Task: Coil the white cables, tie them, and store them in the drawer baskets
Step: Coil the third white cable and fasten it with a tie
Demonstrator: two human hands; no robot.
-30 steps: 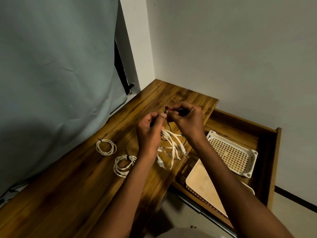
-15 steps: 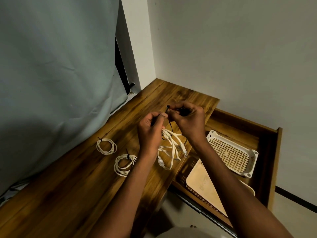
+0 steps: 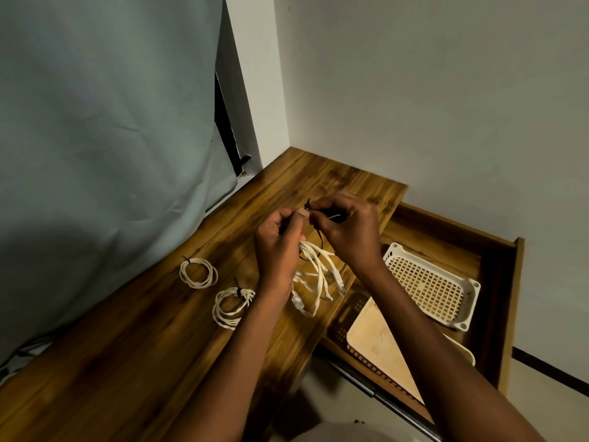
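Note:
A bundle of white cables (image 3: 314, 277) hangs from my hands above the wooden desk (image 3: 134, 355). My left hand (image 3: 279, 247) grips the top of the bundle. My right hand (image 3: 345, 232) pinches a thin black tie (image 3: 319, 238) that runs down to the cables. Two coiled and tied white cables lie on the desk to the left: one coil (image 3: 198, 273) farther left, another coil (image 3: 232, 306) nearer my left forearm. The open drawer (image 3: 497, 301) on the right holds a white mesh basket (image 3: 430, 287) and a second basket (image 3: 379, 349) nearer me.
A grey curtain (image 3: 105, 145) hangs along the desk's left side. White walls meet at the far corner behind the desk. The drawer's wooden front (image 3: 510, 317) stands out to the right, above the floor.
Both hands have stayed at the same spot over the bundle, with only small finger movements on the black tie. The coils and baskets have not moved.

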